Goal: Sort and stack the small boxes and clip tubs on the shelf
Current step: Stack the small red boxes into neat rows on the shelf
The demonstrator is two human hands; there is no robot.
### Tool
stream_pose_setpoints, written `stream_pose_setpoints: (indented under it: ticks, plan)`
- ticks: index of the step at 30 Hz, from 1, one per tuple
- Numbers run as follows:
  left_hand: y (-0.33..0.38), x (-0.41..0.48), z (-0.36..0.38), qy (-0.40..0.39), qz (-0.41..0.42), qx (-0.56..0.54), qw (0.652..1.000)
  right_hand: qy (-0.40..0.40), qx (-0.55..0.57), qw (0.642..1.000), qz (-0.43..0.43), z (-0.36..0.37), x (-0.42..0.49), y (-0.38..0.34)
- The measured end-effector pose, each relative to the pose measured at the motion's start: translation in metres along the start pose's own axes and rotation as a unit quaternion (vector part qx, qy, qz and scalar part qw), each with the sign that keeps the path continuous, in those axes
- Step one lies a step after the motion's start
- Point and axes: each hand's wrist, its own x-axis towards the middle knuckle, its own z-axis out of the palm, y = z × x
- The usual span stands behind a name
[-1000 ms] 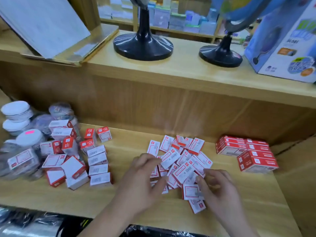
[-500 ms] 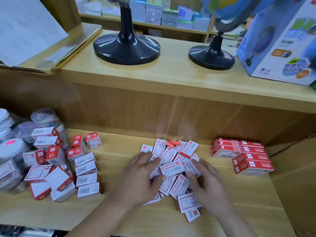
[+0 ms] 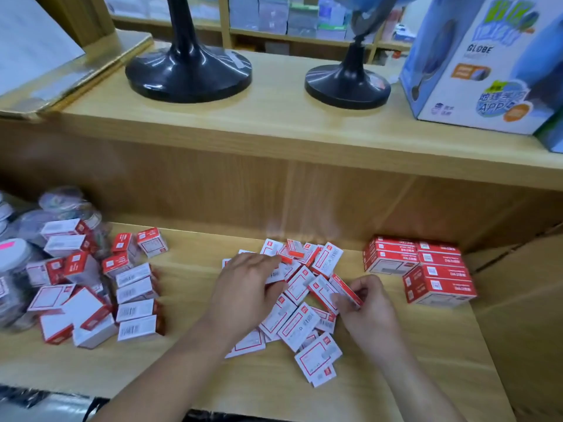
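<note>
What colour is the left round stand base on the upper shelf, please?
The base is glossy black; the head view shows it.

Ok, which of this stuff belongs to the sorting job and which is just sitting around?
Job: loose small boxes, one box in the right hand, left box pile, stacked red boxes, clip tubs.
Just there: big black stand, smaller black stand, globe carton, gold-edged board.

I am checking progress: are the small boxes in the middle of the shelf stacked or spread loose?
Spread loose. The small boxes lie flat at mixed angles, overlapping, not in neat stacks.
</note>
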Motion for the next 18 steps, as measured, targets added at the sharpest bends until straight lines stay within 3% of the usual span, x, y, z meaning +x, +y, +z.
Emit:
stream_pose_setpoints:
  ticks: [4,8,11,15,18]
  plan:
    - [-0.006,-0.003,-0.002,0.008,-0.029,-0.044,0.999,0.008,0.057,0.998,0.007,-0.016,0.000,-0.001]
    - [-0.012,-0.024,-0.007,0.079,-0.029,-0.057,0.995,0.008,0.101,0.994,-0.041,-0.031,-0.010,-0.016]
    - [-0.010,-0.054,-0.013,0.113,-0.040,-0.069,0.990,-0.047,0.140,0.985,-0.089,-0.028,-0.025,-0.035]
    - [-0.003,-0.089,-0.004,0.061,-0.077,-0.126,0.987,-0.083,0.120,0.984,-0.100,-0.001,-0.032,-0.048]
    - [0.008,-0.092,0.002,0.041,-0.078,-0.097,0.991,-0.043,0.059,0.992,-0.105,0.012,-0.032,-0.045]
